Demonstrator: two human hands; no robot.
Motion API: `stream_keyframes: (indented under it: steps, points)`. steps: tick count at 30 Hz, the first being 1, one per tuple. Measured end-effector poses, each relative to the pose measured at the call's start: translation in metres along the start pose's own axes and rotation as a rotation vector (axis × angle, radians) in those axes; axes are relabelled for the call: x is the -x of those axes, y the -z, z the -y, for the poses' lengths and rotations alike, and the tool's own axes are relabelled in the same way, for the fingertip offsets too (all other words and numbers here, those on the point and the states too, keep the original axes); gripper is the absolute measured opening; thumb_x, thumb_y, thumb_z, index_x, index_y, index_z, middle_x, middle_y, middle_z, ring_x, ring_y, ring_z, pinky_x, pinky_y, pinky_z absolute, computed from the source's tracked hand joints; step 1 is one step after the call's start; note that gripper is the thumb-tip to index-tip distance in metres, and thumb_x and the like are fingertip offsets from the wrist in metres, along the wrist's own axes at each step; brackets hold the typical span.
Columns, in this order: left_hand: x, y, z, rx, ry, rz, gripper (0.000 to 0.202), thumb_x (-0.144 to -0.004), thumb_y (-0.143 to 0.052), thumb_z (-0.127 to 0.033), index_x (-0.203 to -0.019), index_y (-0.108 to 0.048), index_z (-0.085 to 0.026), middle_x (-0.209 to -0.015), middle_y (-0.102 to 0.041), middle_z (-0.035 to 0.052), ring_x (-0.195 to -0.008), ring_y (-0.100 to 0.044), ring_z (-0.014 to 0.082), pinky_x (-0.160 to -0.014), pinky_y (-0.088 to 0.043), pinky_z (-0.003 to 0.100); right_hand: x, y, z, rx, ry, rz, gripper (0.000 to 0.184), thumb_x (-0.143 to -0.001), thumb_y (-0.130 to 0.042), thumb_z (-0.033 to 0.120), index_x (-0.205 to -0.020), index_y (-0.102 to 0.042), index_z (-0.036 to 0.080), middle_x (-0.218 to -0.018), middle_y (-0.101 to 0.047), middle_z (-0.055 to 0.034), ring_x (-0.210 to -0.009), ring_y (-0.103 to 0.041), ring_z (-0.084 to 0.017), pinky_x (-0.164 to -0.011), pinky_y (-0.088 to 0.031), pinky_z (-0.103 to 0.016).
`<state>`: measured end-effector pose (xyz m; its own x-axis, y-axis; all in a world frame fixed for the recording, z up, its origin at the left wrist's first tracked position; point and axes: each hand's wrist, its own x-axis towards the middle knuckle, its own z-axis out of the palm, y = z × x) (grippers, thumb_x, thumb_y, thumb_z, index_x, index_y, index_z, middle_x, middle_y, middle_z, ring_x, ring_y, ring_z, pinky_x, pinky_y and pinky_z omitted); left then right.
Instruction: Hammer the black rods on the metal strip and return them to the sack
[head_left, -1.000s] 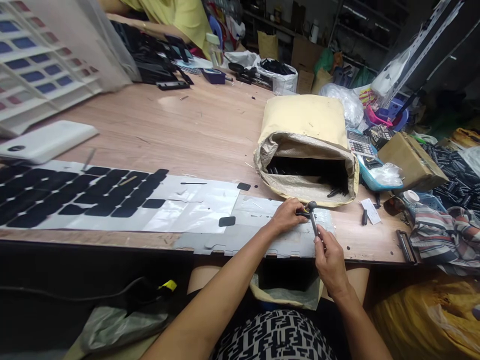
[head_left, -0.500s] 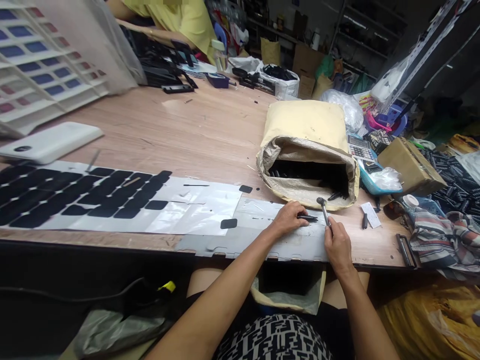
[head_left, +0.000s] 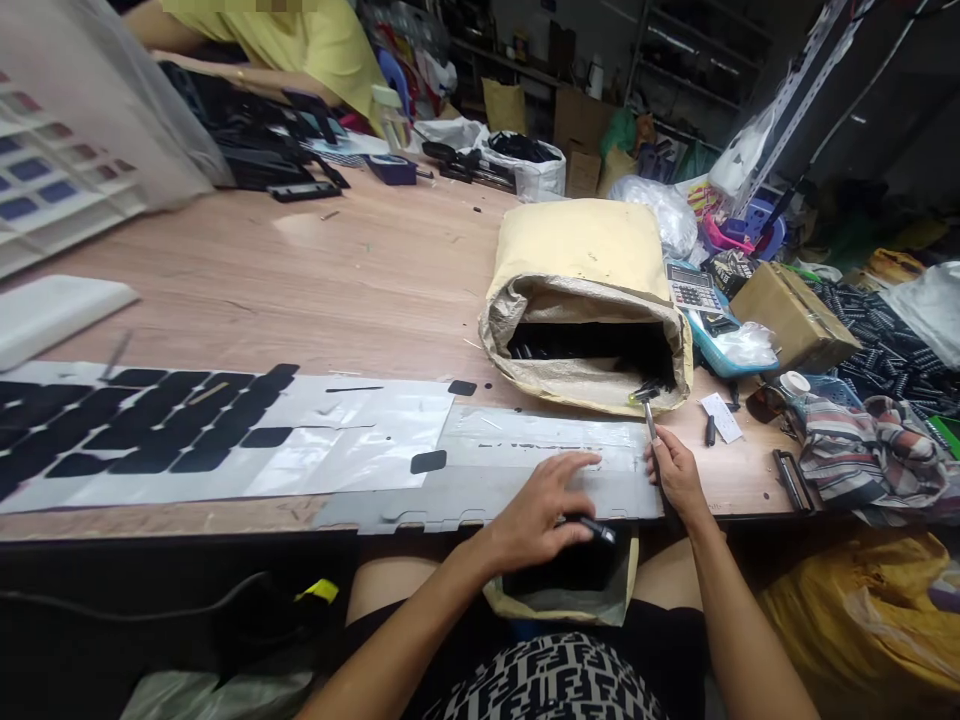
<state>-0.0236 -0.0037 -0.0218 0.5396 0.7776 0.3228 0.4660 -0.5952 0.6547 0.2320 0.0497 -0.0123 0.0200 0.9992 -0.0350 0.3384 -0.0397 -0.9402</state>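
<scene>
My left hand (head_left: 541,510) hovers at the table's near edge, above an open bag (head_left: 562,592) that hangs between my knees. Its thumb and lower fingers pinch a small black part (head_left: 596,527) while the forefinger stretches out. My right hand (head_left: 675,472) is closed round the handle of a small hammer (head_left: 646,412), whose head points toward the mouth of a paper sack (head_left: 585,290) holding black parts. Both hands are over a grey metal plate (head_left: 480,480) on the wooden table (head_left: 337,270).
A white sheet (head_left: 225,440) with black pads lies to the left. Behind the sack are a calculator (head_left: 691,288), a cardboard box (head_left: 793,315) and cloth (head_left: 870,450). A person in yellow (head_left: 285,40) works at the far side among black parts.
My left hand has drawn back from the plate to the table edge, carrying the black part over the bag. The hammer has lifted off the part and now points at the sack.
</scene>
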Motion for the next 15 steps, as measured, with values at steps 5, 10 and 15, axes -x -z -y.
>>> stream_keyframes:
  steps: [5,10,15]
  points:
    - [0.042,-0.035,-0.016,-0.253,0.05,-0.045,0.015,-0.078,-0.078,-0.022,-0.092,-0.075,-0.025,-0.163,-0.034,0.0046,-0.145,-0.035,0.0361,-0.119,-0.029,0.057,0.001,-0.001,-0.001,-0.097,0.001,-0.022,0.053,-0.087,-0.057,0.05,-0.127,-0.061,0.015,-0.078,-0.058,0.0014,-0.057,-0.053,-0.009,-0.045,-0.044,-0.019]
    - [0.05,-0.048,-0.024,-0.252,0.126,-0.02,0.023,-0.069,-0.084,-0.027,-0.089,-0.075,-0.03,-0.16,-0.038,0.0024,-0.146,-0.033,0.0407,-0.117,-0.031,0.062,0.006,-0.002,0.003,-0.178,0.001,-0.031,0.052,-0.084,-0.064,0.047,-0.125,-0.061,0.015,-0.078,-0.059,0.002,-0.057,-0.053,-0.01,-0.046,-0.044,-0.021]
    - [0.009,-0.022,-0.028,-0.076,0.204,-0.231,0.019,-0.085,-0.069,-0.031,-0.104,-0.073,-0.029,-0.122,-0.069,0.0082,-0.116,-0.059,0.0304,-0.101,-0.048,0.05,0.013,-0.001,0.003,-0.294,0.1,-0.091,0.047,-0.081,-0.069,0.042,-0.119,-0.062,0.016,-0.08,-0.062,0.0012,-0.058,-0.053,-0.009,-0.052,-0.045,-0.023]
